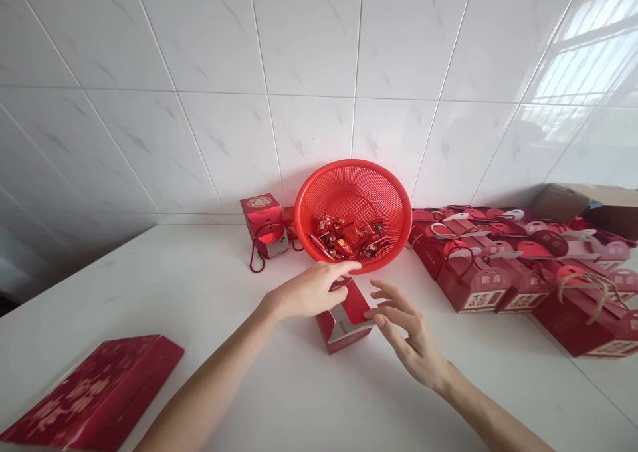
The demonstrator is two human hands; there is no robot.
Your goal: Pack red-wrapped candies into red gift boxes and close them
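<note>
- Red box (355, 300) on bench (249, 392), just in front of basket (303, 221).
- Left hand (310, 290): fingers spread over box.
- Right hand (413, 341): fingers at flap (343, 324); can't tell if pinching.
- Risk: uneven push could crease flap, skid box.

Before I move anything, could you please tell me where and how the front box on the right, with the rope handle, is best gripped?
Probably by its tan rope handle, from above, with the right hand, the nearer one: the loop arches over the front box, while other boxes stand close behind it and on its left.
</note>
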